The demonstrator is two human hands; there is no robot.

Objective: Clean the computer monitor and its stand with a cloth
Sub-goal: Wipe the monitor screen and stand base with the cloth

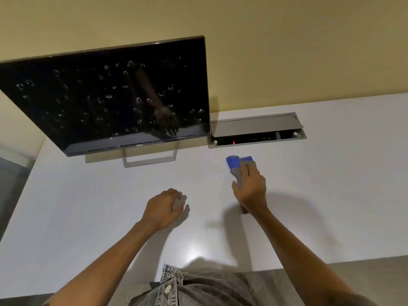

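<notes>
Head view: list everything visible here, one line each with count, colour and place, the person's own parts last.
monitor: one, black screen dotted with pale smudges, rear left of the desk, tilted in view
monitor stand: one, silver open frame, under the monitor on the desk
desk: one, white, fills the middle of the view
cable box: one, grey, lid raised, set into the desk right of the monitor, a small red light inside
cloth: one, blue and grey, right of the stand, in the right hand's grip
wall: one, yellowish, behind the desk
jeans: one, grey denim, bottom edge
left hand: one, over the desk, fingers loosely curled, holding nothing
right hand: one, gripping the cloth
</notes>
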